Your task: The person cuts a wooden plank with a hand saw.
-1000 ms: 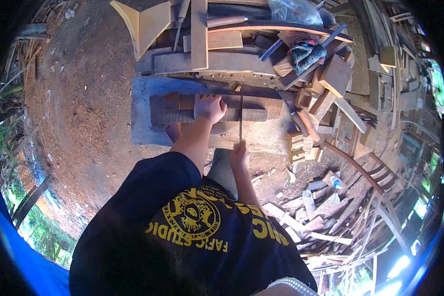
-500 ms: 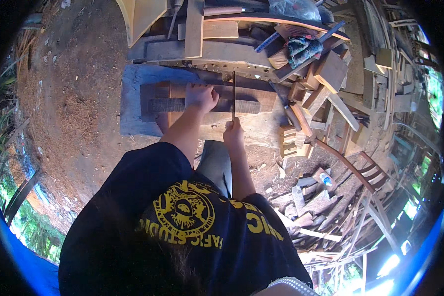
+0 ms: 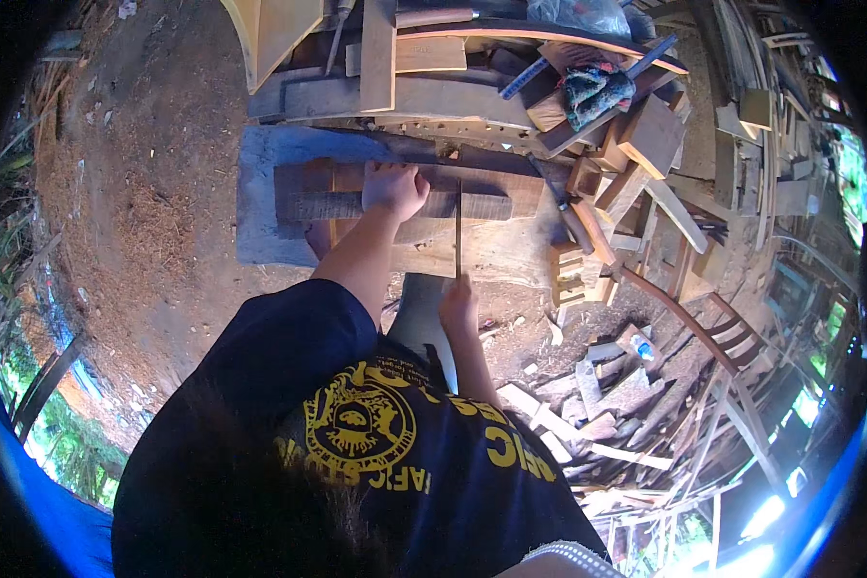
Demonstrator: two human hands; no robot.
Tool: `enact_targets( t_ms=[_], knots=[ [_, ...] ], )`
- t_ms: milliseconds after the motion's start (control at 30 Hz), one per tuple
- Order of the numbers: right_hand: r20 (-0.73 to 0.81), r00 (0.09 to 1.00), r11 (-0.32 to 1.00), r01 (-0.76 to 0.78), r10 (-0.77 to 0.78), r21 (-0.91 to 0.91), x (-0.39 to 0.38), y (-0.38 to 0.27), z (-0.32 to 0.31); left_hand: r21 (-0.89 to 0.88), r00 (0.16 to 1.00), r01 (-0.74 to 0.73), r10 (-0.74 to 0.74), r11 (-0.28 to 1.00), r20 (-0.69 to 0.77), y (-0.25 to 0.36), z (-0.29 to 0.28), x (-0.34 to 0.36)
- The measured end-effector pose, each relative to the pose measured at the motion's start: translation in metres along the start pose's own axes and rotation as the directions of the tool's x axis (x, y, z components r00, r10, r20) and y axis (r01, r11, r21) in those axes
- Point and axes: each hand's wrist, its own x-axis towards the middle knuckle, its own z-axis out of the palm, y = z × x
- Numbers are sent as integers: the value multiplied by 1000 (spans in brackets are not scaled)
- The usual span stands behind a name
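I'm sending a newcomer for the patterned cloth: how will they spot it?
Past the far right corner of the wide workboard is a heap of wooden blocks. The crumpled cloth lies there; its dark, multicoloured pattern sets it apart from the plain wood.

Right hand (image 3: pixel 459 305) hid one end of the thin blade (image 3: pixel 459 241), left hand (image 3: pixel 396 191) masked some dark bar (image 3: pixel 482 206), top edge clipped the plastic bag (image 3: pixel 580 13)!

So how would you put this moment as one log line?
left hand: on dark wood strip | right hand: gripping thin saw-like tool across the strip | nearby: wooden blocks
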Motion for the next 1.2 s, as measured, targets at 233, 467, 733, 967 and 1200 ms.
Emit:
enact_targets(
  t_ms=[233,467,733,967,1200],
  knots=[
    [22,998,993,58,-56,-103,33,-1,11,-9,999,-17,16,1000,-31,-1,5,1],
    [-94,996,999,-8,12,43,-20,13,15,39,1000,-16,17,999,-17,0,-1,4],
    [-21,998,998,66,-66,1,35,-20,9,-33,1000,0,0,999,-10,-2,12,5],
    [-22,1000,1000,4,-4,-1,45,-28,5,-72,995,55,-49,996,89,7,-7,5],
    [12,1000,999,-12,13,-53,11,-14,8,-52,984,116,-108,992,141,0,-10,1]
  ],
)
